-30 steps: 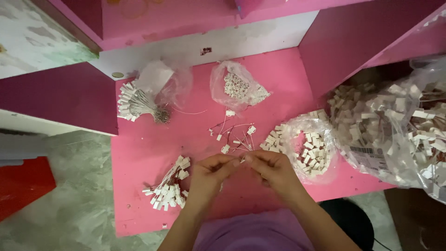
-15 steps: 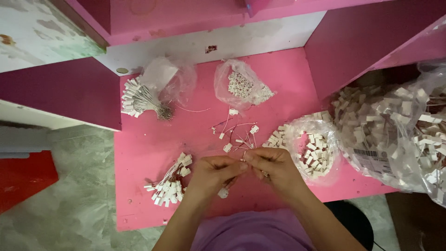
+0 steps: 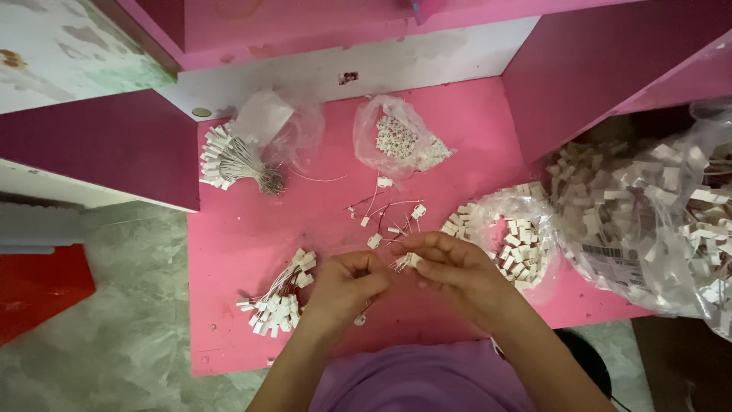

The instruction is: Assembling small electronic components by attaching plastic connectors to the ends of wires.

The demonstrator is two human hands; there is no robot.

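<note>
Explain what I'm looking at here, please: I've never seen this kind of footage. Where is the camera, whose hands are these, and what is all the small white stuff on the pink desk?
The camera sits on a person's head and looks straight down, so both hands are the wearer's own. There is no machine. The left hand and right hand meet over a pink desk and pinch a small white connector with thin wires between the fingertips.

On the desk lie a bundle of wired connectors by the left hand, another tied bundle farther back, a few loose wired pieces in the middle, a small clear bag of tiny parts, an open bag of white housings by the right hand, and a big bag of the same at the far right.
</note>
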